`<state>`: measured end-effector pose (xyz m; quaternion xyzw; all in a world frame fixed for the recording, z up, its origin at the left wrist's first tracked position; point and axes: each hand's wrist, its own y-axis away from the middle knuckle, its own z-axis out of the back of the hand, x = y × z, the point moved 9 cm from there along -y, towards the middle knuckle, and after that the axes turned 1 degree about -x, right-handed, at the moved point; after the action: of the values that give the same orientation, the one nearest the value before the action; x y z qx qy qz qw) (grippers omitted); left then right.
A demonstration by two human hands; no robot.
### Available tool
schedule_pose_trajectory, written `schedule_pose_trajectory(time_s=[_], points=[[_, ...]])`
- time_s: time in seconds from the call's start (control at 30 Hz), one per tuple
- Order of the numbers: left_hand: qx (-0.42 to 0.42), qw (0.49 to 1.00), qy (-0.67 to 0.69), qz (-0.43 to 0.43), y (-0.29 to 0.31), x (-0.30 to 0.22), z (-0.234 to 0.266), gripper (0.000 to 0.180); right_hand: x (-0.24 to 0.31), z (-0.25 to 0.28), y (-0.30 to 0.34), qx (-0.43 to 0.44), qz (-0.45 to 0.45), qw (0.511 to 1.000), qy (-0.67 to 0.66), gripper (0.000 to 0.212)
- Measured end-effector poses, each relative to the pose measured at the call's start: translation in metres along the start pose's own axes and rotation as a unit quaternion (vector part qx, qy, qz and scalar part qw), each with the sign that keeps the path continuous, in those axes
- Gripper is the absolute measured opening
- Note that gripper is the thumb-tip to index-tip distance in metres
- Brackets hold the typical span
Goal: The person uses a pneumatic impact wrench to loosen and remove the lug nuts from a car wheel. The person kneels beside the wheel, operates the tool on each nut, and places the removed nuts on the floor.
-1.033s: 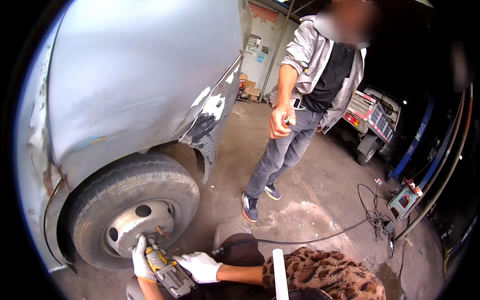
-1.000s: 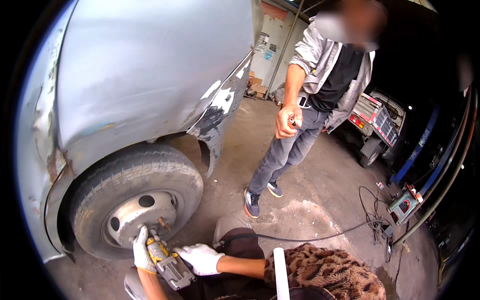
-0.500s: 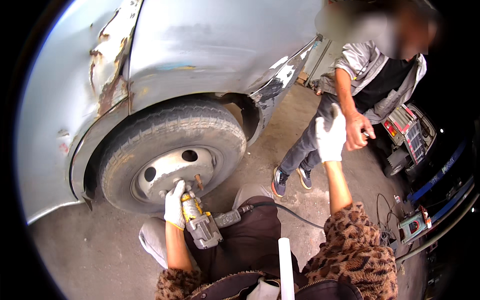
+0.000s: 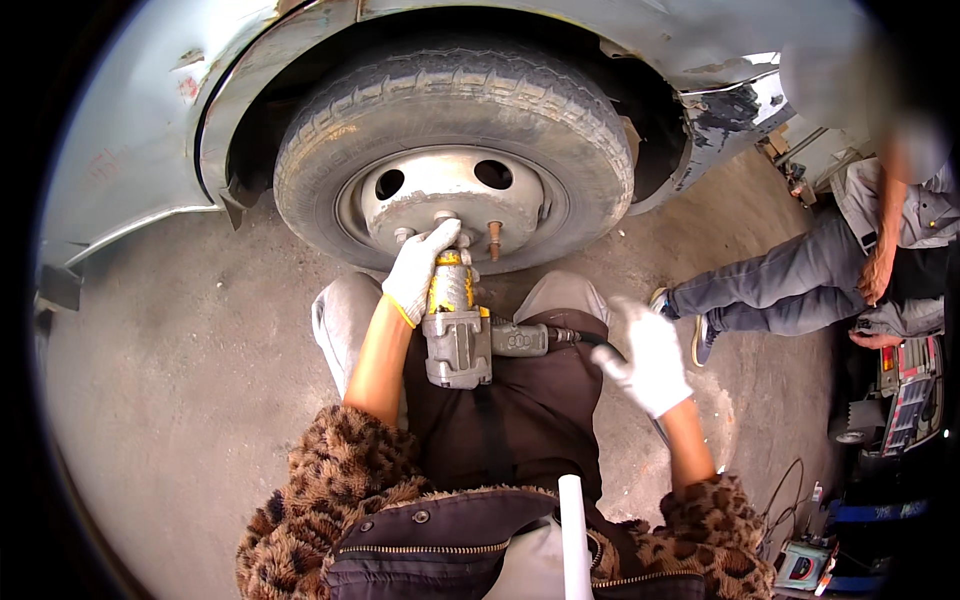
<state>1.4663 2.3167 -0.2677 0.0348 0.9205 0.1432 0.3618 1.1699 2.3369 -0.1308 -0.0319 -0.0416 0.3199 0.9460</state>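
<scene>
My left hand (image 4: 420, 268), in a white glove with a yellow cuff, is closed around the front end of a grey and yellow impact wrench (image 4: 458, 350). The tool's nose is up by the nuts at the hub of a steel wheel (image 4: 450, 190). A rusty stud (image 4: 494, 240) sticks out to the right of my fingers. The wrench body lies over my lap, its handle pointing right to an air hose (image 4: 590, 338). My right hand (image 4: 650, 360), gloved and slightly blurred, is off the tool beside the hose, thumb and fingers apart.
A worn tyre (image 4: 455, 110) fills the arch of a dented, rusty silver vehicle (image 4: 130, 130). At the right stands another person (image 4: 790, 270) in grey trousers. Beyond are a small truck (image 4: 905, 400) and a teal and red device (image 4: 803, 566) on the floor.
My right hand has drawn back from near the other person's hand, down toward the wrench handle. The view has swung right and down. My left hand keeps its hold.
</scene>
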Motion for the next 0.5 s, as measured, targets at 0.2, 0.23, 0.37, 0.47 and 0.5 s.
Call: schedule_pose_trajectory(time_s=[0.2,0.23,0.37,0.47,0.5], points=[[0.015,0.999,0.027,-0.010,0.000,0.001,-0.009,0.024,0.106,-0.114,-0.036,-0.178,0.079,0.979,-0.067,0.069],[0.006,1.000,0.018,-0.014,0.002,-0.003,-0.005,0.023,0.112,-0.116,-0.038,-0.169,0.067,0.981,-0.061,0.063],[-0.011,1.000,-0.001,-0.015,0.007,-0.013,-0.006,0.021,0.131,-0.105,-0.040,-0.179,0.064,0.979,-0.076,0.051],[-0.023,1.000,-0.008,0.002,0.009,-0.012,-0.010,0.020,0.129,-0.111,-0.039,-0.180,0.045,0.978,-0.099,0.039],[-0.028,0.999,-0.020,0.002,0.009,-0.012,-0.013,0.019,0.126,-0.111,-0.040,-0.176,0.039,0.978,-0.102,0.037]])
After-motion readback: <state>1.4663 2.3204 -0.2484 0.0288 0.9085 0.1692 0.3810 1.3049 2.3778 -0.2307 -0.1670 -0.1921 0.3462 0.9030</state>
